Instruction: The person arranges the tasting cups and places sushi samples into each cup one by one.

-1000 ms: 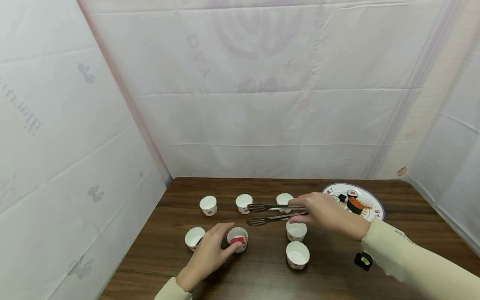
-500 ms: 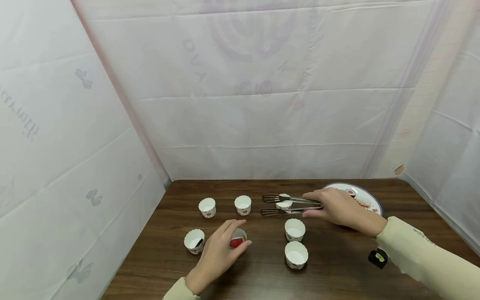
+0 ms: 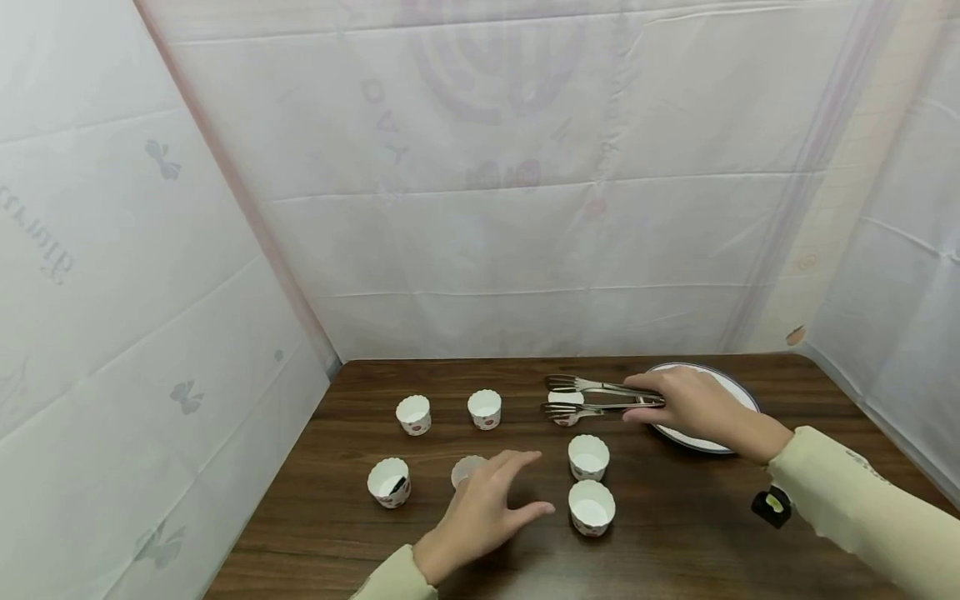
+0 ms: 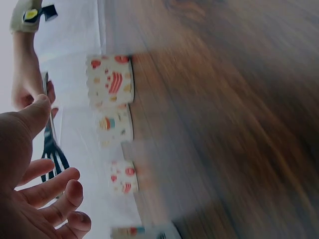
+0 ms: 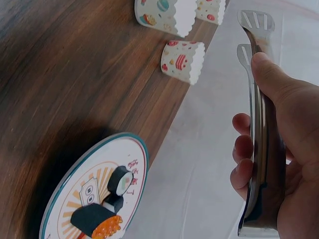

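Note:
My right hand [image 3: 693,407] holds metal serving tongs [image 3: 600,397] with slotted ends, which stand apart with nothing between them. In the head view the tongs are in front of a back-row paper baking cup [image 3: 567,414], and the hand covers much of a round plate [image 3: 701,443]. The right wrist view shows toy-like sushi on that plate: a roe-topped roll [image 5: 94,221] and a small black-wrapped roll [image 5: 120,181]. My left hand [image 3: 483,510], fingers spread and holding nothing, is over the table, partly hiding a baking cup [image 3: 467,469].
More baking cups stand around: two at the back [image 3: 414,415], [image 3: 485,410], two at right front, one cup [image 3: 389,482] at left with a dark piece inside. White printed cloth [image 3: 480,208] walls the dark wood table [image 3: 315,517] behind and at the sides.
My left hand has moved right, away from the cup with the red piece, fingers spreading. The right hand has carried the tongs right and back, over the plate.

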Motion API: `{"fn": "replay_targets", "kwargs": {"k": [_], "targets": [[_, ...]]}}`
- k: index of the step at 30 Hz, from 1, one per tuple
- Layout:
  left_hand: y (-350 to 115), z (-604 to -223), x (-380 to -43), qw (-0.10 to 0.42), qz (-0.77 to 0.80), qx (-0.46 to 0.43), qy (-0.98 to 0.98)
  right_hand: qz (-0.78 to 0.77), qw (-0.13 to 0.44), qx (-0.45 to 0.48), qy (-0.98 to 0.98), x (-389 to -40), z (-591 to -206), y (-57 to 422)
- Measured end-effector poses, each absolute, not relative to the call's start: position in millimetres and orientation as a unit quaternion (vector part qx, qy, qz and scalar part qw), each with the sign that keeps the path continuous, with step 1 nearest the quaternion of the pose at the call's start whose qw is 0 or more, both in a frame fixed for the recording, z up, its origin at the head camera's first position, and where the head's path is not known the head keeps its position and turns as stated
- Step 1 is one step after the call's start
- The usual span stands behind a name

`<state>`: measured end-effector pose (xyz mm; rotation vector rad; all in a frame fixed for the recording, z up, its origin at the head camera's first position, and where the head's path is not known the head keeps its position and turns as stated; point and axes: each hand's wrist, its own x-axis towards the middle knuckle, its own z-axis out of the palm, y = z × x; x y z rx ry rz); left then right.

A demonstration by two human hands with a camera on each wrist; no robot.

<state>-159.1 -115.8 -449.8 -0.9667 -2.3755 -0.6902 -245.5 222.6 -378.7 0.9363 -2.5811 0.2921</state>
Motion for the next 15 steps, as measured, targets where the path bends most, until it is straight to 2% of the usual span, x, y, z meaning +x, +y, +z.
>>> {"fn": "replay_targets", "kwargs": {"k": [4, 15], "targets": [[-102, -449, -160, 0.195, -0.251, -0.364, -0.876, 0.109, 0.173, 0.318, -0.926, -246, -378, 229], [-79, -457, -168, 0.154, -0.229, -0.397, -0.875, 0.121, 0.163, 0.297, -0.933, -250, -379, 244]]}}
